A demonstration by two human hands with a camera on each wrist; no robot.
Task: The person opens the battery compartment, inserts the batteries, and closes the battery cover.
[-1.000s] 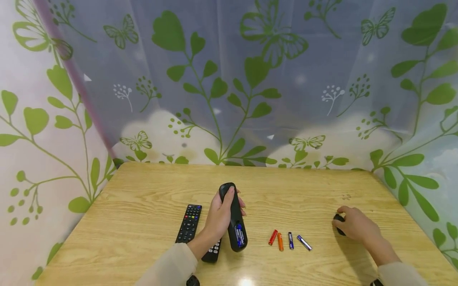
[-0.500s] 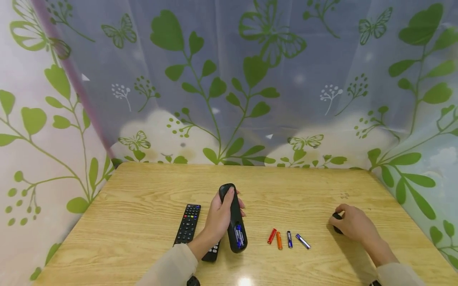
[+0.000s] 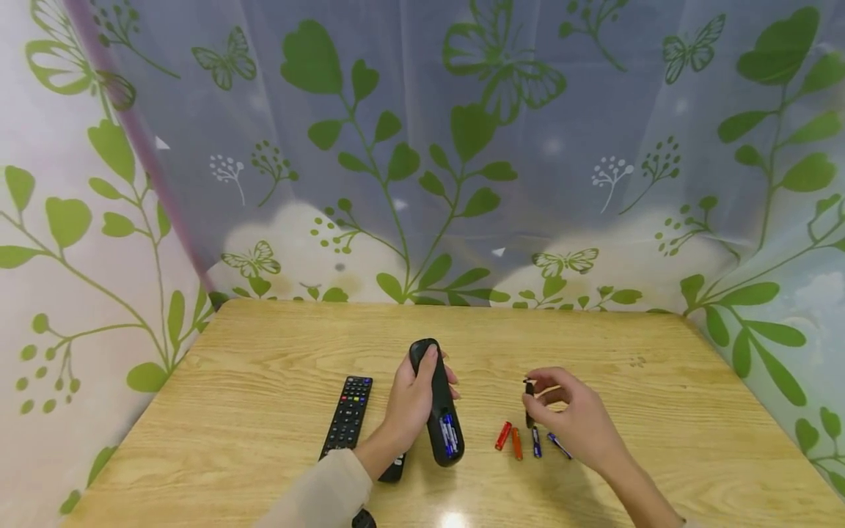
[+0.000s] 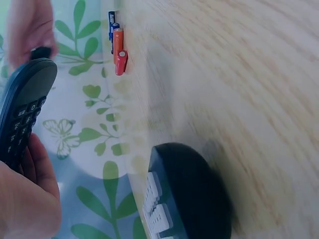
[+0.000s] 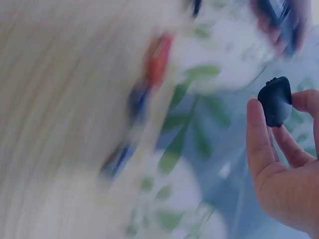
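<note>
In the head view my left hand (image 3: 405,403) grips a black remote control (image 3: 441,389) with its back turned up. The battery compartment at its near end is uncovered, and silver-and-blue batteries (image 3: 449,434) lie inside. My right hand (image 3: 581,418) pinches a small black battery cover (image 3: 530,407) between thumb and fingers, off to the right of that remote. The right wrist view shows the cover (image 5: 275,102) held up at the fingertips. Below the right hand on the table lie a red battery (image 3: 504,435), an orange battery (image 3: 517,444) and two blue-and-silver batteries (image 3: 537,443).
A black remote with coloured buttons (image 3: 348,411) lies on the wooden table (image 3: 264,352) left of the left hand. Another remote with white keys (image 4: 192,194) sits under the left forearm, partly hidden in the head view. A leaf-patterned curtain (image 3: 409,147) encloses the table's back and sides.
My right hand has carried the battery cover from the table's right side leftward to above the loose batteries. The left hand and its remote have shifted very slightly right.
</note>
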